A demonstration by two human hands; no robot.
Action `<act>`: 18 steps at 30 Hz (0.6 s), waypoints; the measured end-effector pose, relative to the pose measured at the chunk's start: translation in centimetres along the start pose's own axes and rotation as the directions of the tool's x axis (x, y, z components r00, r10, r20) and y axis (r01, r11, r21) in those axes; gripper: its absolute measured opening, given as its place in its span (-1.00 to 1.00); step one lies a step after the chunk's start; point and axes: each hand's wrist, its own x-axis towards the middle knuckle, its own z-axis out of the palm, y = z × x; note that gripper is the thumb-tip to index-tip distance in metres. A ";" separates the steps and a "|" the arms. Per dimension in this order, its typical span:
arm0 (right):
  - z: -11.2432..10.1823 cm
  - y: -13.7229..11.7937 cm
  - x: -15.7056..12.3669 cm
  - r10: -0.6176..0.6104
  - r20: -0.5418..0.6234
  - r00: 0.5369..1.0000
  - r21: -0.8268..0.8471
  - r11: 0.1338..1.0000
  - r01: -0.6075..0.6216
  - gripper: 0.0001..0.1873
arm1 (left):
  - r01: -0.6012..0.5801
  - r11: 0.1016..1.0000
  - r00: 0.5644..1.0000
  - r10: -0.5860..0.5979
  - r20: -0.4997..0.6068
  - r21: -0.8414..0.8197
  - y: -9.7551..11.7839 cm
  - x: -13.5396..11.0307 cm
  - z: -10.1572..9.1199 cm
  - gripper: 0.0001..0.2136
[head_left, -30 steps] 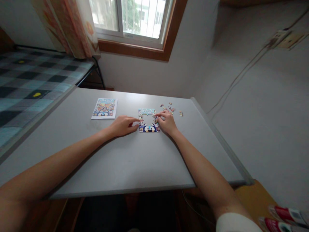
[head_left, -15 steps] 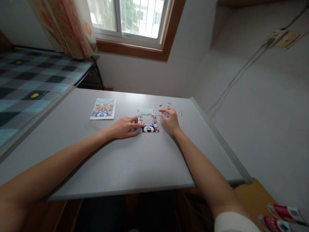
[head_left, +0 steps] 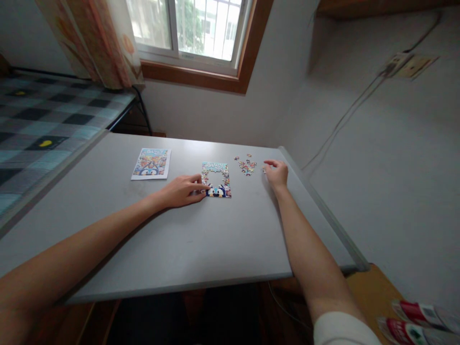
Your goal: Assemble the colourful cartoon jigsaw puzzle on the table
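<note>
A partly assembled jigsaw puzzle [head_left: 217, 191] lies flat on the table, a colourful frame of joined pieces with a gap in its middle and a blue cartoon dog face along the bottom. My left hand [head_left: 187, 190] rests at its left edge, fingers stretched out onto the lower left corner. Right of the puzzle is a group of loose puzzle pieces [head_left: 247, 166]. Beyond that group, my right hand [head_left: 277, 173] is curled with thumb and fingertips at a single puzzle piece [head_left: 264, 170], which is partly hidden by the fingers.
A printed reference picture [head_left: 151, 164] lies on the white table [head_left: 172, 249], left of the puzzle. A wall with hanging cables [head_left: 334, 129] borders the table's right side. Two bottles with red labels [head_left: 409, 330] lie on a wooden surface at lower right. A bed [head_left: 53, 115] stands at left.
My right hand has moved right, off the group of loose pieces, to the separate piece. My left hand stays on the puzzle. The view has shifted slightly.
</note>
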 end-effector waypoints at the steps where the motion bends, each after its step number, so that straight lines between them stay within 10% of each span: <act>1: 0.0 -0.3 -0.2 -0.012 0.045 0.999 -0.012 1.000 0.012 -0.73 | 0.000 1.000 1.000 0.000 0.001 0.002 0.0 0.0 0.0 -0.66; 9: 0.7 -2.1 -1.7 0.003 0.284 0.959 -0.125 0.992 0.034 -0.67 | 0.017 1.000 1.000 -0.017 0.012 -0.020 0.0 0.1 0.0 -0.66; 18: 1.2 -1.9 -2.1 0.010 0.303 0.953 -0.171 0.984 0.044 -0.69 | 0.039 0.996 0.999 -0.039 0.006 -0.078 -0.1 0.0 0.2 -0.67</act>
